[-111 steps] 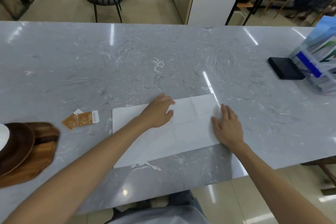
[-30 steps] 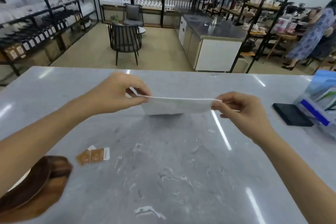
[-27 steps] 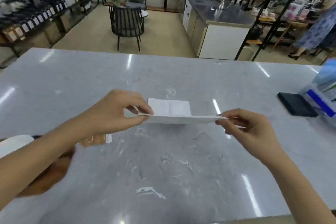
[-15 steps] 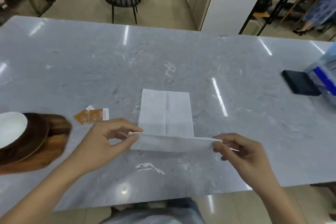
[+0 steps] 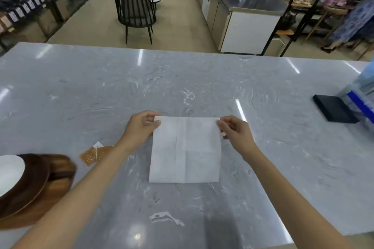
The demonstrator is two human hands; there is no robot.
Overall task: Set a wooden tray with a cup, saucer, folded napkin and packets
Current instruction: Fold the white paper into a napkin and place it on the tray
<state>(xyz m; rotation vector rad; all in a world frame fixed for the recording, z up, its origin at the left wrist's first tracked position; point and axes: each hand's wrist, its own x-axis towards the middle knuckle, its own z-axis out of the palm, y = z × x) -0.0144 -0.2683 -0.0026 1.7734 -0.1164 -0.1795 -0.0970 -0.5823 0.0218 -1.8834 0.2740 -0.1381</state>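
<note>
Pinching the napkin (image 5: 185, 149) at its two far corners, my left hand (image 5: 139, 129) and right hand (image 5: 235, 133) grip it flat on the desk (image 5: 202, 87); the wooden tray (image 5: 50, 184) lies leftward, nearer my left.

White folded napkin (image 5: 185, 149) lies flat; brown packets (image 5: 95, 153) beside wooden tray (image 5: 58, 180).

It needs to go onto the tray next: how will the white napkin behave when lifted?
The napkin looks thin and creased, so probably floppy and light. Lying flat on the smooth marble counter, it would likely slide when pushed.
</note>
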